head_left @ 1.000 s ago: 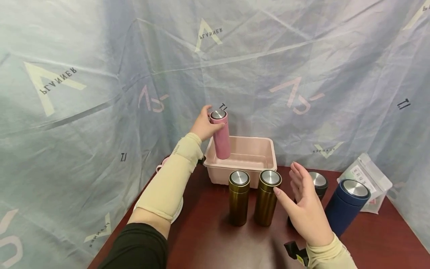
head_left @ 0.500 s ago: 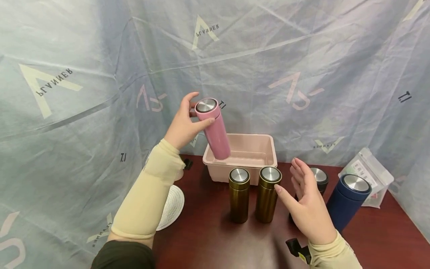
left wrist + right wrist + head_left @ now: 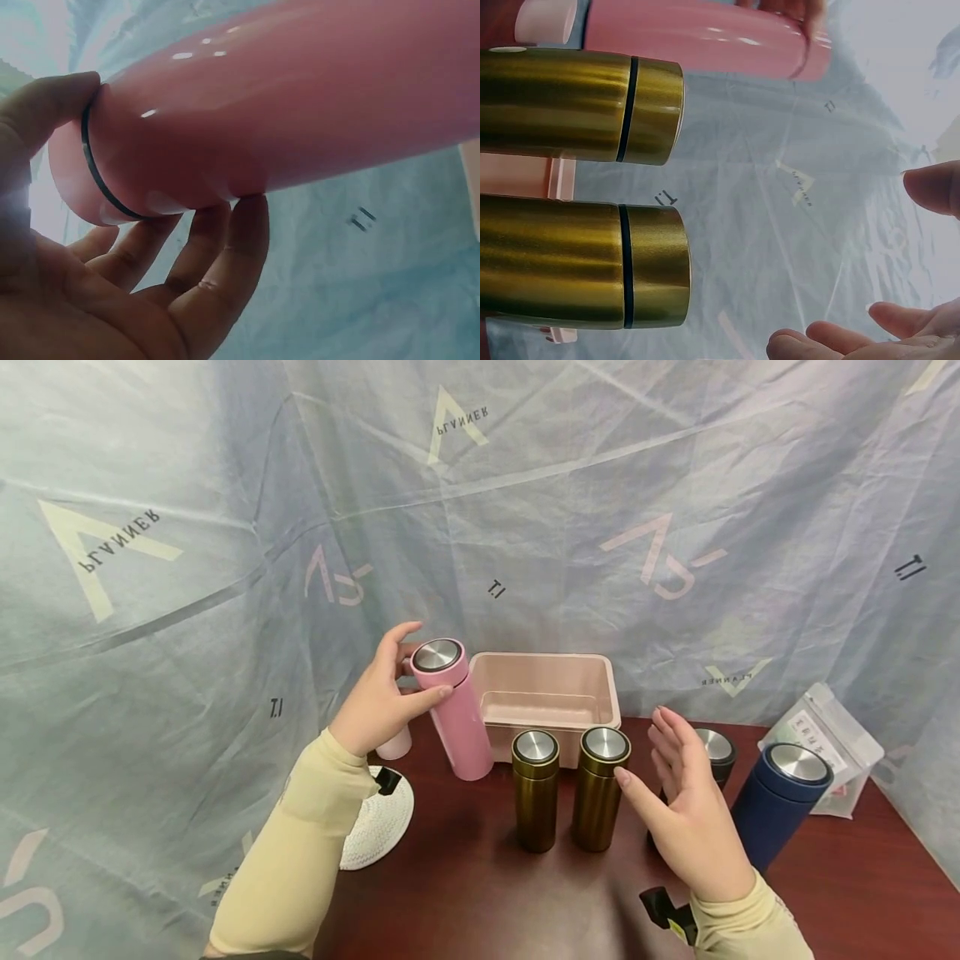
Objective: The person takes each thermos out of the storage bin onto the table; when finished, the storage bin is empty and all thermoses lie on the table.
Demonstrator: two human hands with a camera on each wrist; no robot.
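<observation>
**Pink flask held at the table's left, just outside the tub**

Pink flask (image 3: 454,714) is the thing in hand, though nearest the camera comes the right hand (image 3: 686,814), fingers straight and spread, palm turned left, holding nothing. It hovers just beside the right one of two gold flasks (image 3: 597,789), apart from it as far as the head view shows. The left gold flask (image 3: 536,789) stands upright next to its twin on the dark red table (image 3: 480,893). Behind the right hand stands a black flask (image 3: 714,756), mostly hidden, and to its right a navy flask (image 3: 780,802) (the widest of the lot). A white woven coaster (image 3: 378,818) lies at the left edge.

Further back, the left hand (image 3: 378,706) grips the pink flask near its steel cap, thumb on one side and fingers curled round the other; the flask leans slightly, its base low over the table or on it — I cannot tell which. Just to its right sits the pink tub (image 3: 551,697), and a clear pouch (image 3: 821,747) rests at the far right.
</observation>
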